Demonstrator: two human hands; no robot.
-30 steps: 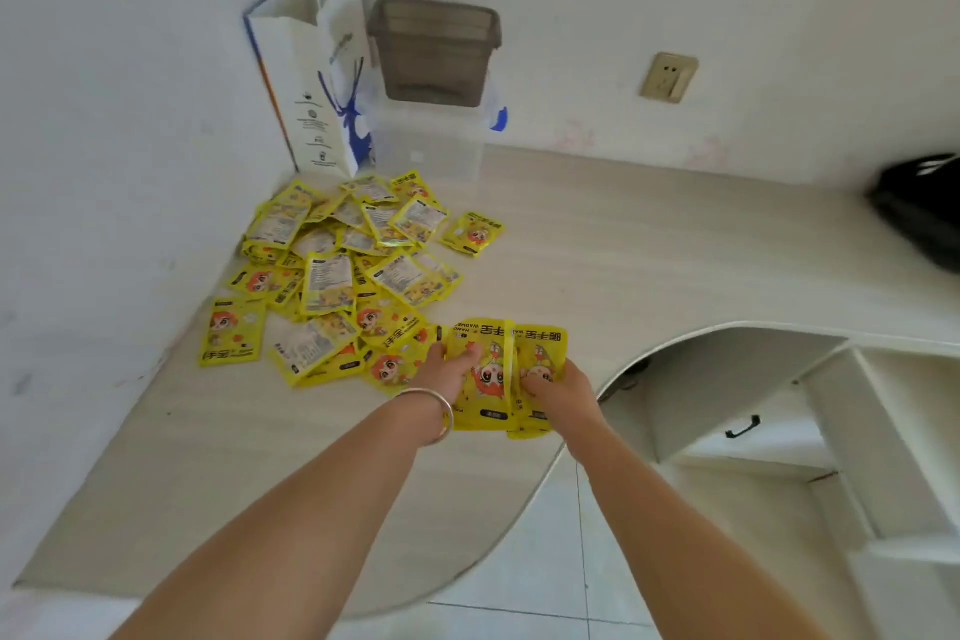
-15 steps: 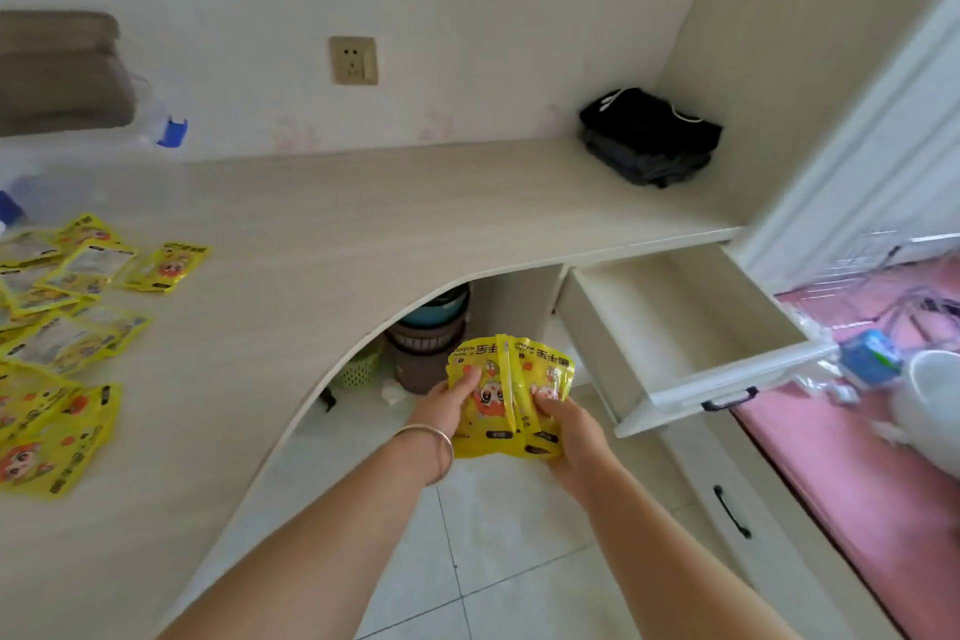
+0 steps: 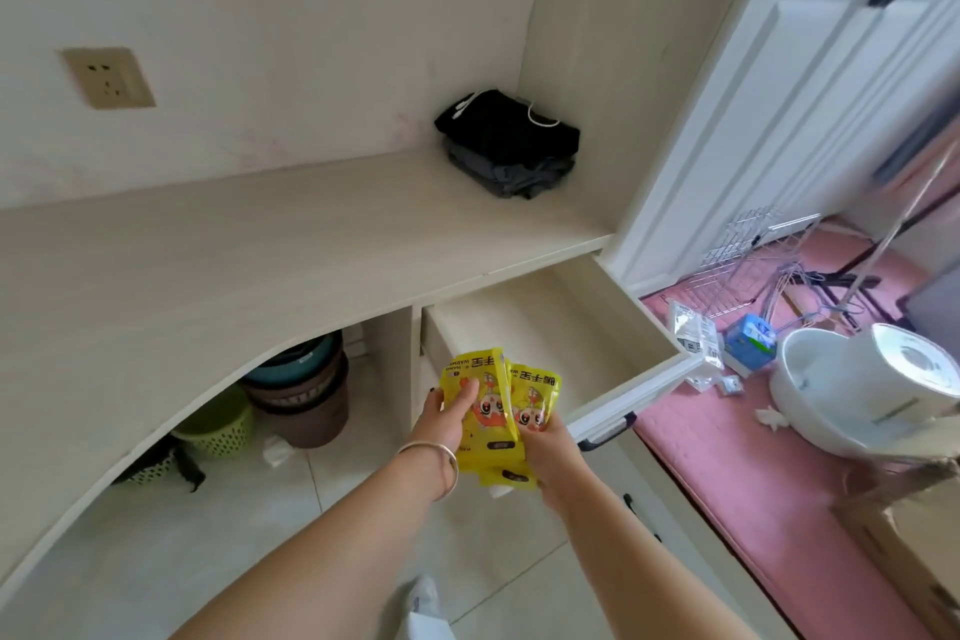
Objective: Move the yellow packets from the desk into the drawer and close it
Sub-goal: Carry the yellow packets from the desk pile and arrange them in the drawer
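— Now, where are the packets (image 3: 498,405)?
— Both hands pinch one fanned stack: left hand (image 3: 447,413) thumb on its face, right hand (image 3: 548,442) gripping its lower right edge.
— And the drawer (image 3: 613,327)?
— Pulled open under the worktop's (image 3: 260,265) right end, just ahead and right; the right hand looks nearer.
— Their look?
— Glossy yellow, cartoon faces, long axis upright.

pale walls (image 3: 270,16), tiled floor (image 3: 208,535), white door (image 3: 810,83), pink mat (image 3: 753,473), daylight
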